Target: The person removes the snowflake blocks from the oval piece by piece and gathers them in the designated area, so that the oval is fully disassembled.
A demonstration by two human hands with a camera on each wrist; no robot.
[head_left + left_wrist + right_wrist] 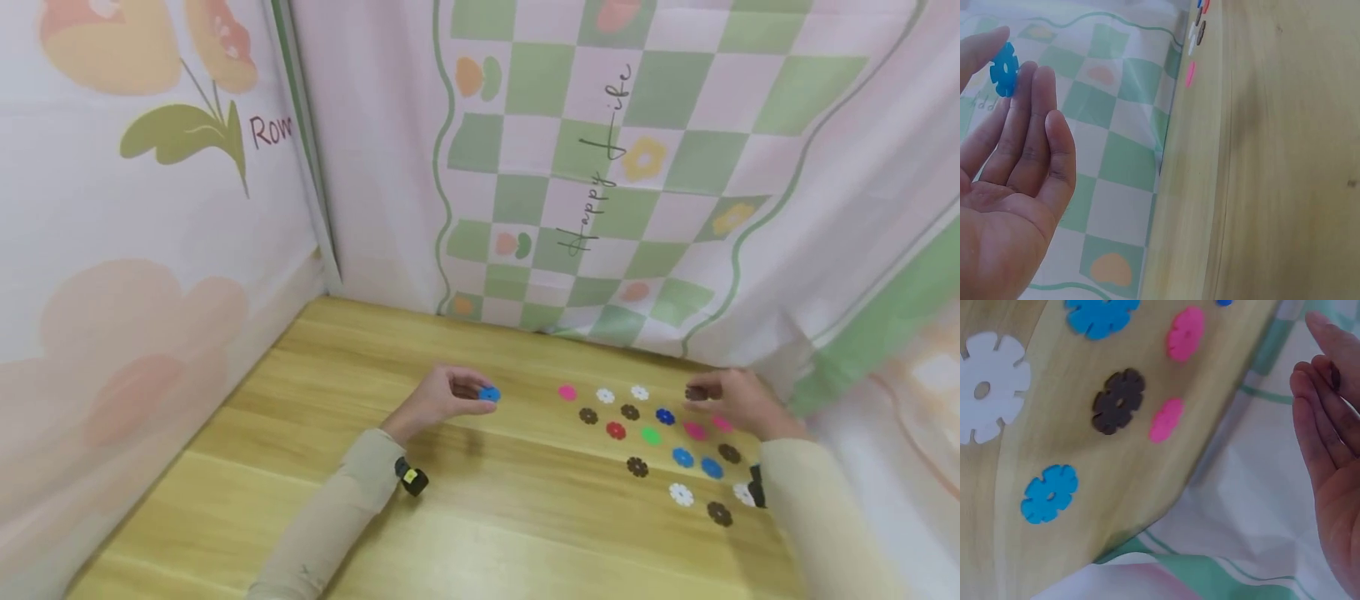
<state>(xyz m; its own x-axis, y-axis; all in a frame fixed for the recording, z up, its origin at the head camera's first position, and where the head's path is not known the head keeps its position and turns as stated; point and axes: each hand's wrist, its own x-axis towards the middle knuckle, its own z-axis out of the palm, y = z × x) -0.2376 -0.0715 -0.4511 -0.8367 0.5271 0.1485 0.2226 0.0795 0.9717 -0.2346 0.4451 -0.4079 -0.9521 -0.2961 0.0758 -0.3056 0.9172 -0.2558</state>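
My left hand (pixel 438 400) holds a blue notched plastic disc (pixel 490 394) above the table, at the left of the scattered discs. In the left wrist view that blue disc (pixel 1004 70) is pinched between thumb and fingertips, and the other fingers extend beside it. Over at the right, my right hand (pixel 742 404) pinches a brown notched disc (pixel 696 392) above the far edge of the group. Only a dark sliver of the brown disc (pixel 1335 376) shows in the right wrist view; the fingers hide the rest.
Several loose discs lie flat on the wooden table (pixel 510 533), among them a green disc (pixel 651 436), a red disc (pixel 616 431) and a white disc (pixel 681 495). A checked curtain (pixel 540 208) hangs along the back edge, and a printed cloth (pixel 150 333) stands at the left.
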